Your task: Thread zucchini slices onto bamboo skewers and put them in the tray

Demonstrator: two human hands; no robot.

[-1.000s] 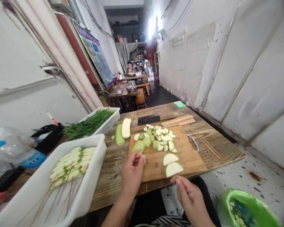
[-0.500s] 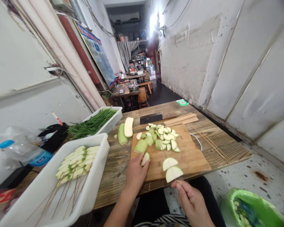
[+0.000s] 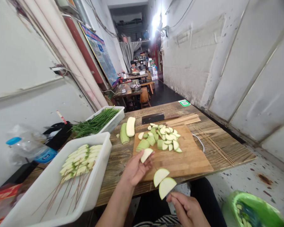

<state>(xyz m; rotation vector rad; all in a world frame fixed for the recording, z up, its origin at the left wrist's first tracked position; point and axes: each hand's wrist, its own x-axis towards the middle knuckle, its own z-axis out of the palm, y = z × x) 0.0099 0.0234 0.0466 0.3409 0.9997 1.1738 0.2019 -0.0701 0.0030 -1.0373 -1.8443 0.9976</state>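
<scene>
A brown wood-grained table (image 3: 119,153) fills the middle. On its left side, a long white plastic tray (image 3: 97,179) with high walls holds rows of pale, green-edged slices (image 3: 81,160) at its far end, their thin brown sticks (image 3: 71,189) fanning toward the person. On the floor to the right, a round bin with a bright green plastic liner (image 3: 269,208) contains pale green scraps and something dark bluish, too unclear to name. Behind the long tray, a smaller white plastic tray (image 3: 115,121) is heaped with long dark-green stalks (image 3: 96,121), some overhanging its near-left edge. A rectangular light-brown wooden cutting board (image 3: 180,164) bears a heap of pale green cut pieces (image 3: 167,137) toward its far side. At the far left lies a clear plastic bottle with a blue cap (image 3: 30,149); its contents cannot be made out. On a table further back, a round metal bowl (image 3: 135,87) holds dark and pale pieces too small to identify.

Over the board's near-left part, the left hand (image 3: 136,170), palm upward with fingers loosely curled, holds one pale half-moon slice (image 3: 146,155) between thumb and fingers. The right hand (image 3: 186,205), fingers closed in a pinch, grips a thin wooden skewer (image 3: 170,191), mostly hidden, just below two pale green-rimmed half-moon slices (image 3: 167,187), which overlap at the board's near edge.
</scene>
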